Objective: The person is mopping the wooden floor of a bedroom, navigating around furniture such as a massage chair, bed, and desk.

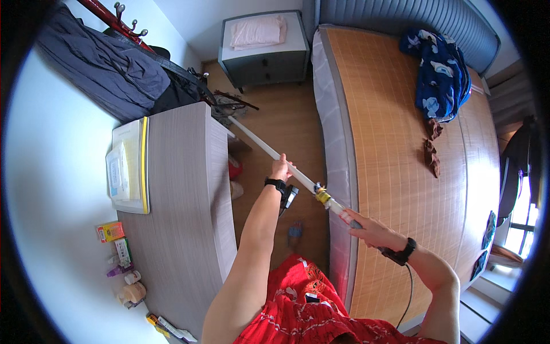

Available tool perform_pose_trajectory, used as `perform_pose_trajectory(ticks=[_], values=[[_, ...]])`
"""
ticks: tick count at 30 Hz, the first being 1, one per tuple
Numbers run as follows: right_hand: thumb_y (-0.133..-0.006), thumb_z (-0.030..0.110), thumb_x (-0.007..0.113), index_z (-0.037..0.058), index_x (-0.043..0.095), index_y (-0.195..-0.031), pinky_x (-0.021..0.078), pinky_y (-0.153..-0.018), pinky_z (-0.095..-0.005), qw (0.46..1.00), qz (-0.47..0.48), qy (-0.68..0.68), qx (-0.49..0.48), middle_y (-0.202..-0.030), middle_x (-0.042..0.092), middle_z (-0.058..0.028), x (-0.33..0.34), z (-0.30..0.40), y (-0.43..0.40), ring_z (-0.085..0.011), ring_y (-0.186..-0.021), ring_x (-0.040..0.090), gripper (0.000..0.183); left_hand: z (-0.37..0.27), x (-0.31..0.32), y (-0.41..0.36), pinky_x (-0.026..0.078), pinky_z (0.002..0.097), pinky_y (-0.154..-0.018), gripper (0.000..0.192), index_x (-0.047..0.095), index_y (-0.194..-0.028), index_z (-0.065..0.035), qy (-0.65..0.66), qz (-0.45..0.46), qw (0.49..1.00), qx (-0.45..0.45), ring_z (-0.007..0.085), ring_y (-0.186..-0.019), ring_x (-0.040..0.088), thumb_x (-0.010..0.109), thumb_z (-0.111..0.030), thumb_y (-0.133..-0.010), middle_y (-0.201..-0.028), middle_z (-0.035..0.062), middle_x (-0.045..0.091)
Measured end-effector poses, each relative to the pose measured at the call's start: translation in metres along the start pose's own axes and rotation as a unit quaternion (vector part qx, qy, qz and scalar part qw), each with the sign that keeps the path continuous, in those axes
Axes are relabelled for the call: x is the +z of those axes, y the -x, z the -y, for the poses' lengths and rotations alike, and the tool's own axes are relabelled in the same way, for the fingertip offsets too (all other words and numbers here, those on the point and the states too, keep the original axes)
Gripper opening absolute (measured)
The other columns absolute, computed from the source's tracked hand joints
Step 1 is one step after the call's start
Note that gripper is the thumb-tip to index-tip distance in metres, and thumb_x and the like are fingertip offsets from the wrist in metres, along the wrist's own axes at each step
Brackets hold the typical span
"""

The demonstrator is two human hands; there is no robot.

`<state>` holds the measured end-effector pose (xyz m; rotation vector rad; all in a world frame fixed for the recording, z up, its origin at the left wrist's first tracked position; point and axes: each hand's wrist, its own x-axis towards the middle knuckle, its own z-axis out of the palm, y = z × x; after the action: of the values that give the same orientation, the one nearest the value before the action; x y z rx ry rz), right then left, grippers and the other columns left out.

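Note:
A long white pole slants across the middle of the view, from the floor at the far left toward me. My left hand is wrapped around its middle. My right hand grips its near end, where the pole is grey. Yellow tape binds the pole between my hands. At the far end lies a grey stringy mop head, partly hidden behind the cabinet corner and touching the floor by the coat stand's feet.
To the left stands a grey wood-grain cabinet with boxes and bottles along the wall. A bed with a woven mat borders the right. Ahead are a nightstand and a coat stand hung with dark clothes. Wooden floor runs between.

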<state>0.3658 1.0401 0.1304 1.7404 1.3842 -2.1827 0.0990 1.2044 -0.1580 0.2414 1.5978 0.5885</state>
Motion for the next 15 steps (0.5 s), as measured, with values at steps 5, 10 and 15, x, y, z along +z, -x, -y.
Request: perform_pose_trajectory(ticks=[5,10,15], values=[[-0.082,0.025,0.047,0.0212,0.017,-0.135,0.0410,-0.041,-0.0293,0.998,-0.012,0.063,0.004,-0.056,0.046,-0.0084,0.008,0.005,-0.004,-0.0153,-0.045,0.047,0.062,-0.007,-0.003,0.007,0.052,0.0440,-0.058,0.041,0.039,-0.102,-0.0019,-0.060,-0.068,0.995,0.042,0.0246,-0.073,0.055,0.050,-0.037,-0.084,-0.091,0.0127,0.050],[-0.081,0.025,0.047,0.0203,0.020,-0.134,0.0427,-0.044,-0.0326,0.994,-0.022,0.093,0.049,-0.057,0.049,-0.0104,0.000,-0.012,0.065,-0.0189,-0.046,0.051,0.060,0.058,0.030,0.052,0.051,0.0464,-0.066,0.036,0.039,-0.104,-0.0016,-0.034,0.092,0.995,0.007,0.0270,-0.080,0.056,0.044,-0.034,-0.089,-0.092,0.0119,0.049],[-0.082,0.024,0.048,0.0180,0.028,-0.128,0.0446,-0.047,-0.0342,0.975,-0.055,0.164,0.137,-0.062,0.054,-0.0113,0.002,-0.031,0.148,-0.0221,-0.050,0.056,0.050,0.099,0.082,0.128,0.049,0.0480,-0.076,0.035,0.036,-0.111,-0.0044,0.035,0.161,0.981,-0.107,0.0291,-0.085,0.057,0.041,-0.032,-0.090,-0.095,0.0116,0.049]])
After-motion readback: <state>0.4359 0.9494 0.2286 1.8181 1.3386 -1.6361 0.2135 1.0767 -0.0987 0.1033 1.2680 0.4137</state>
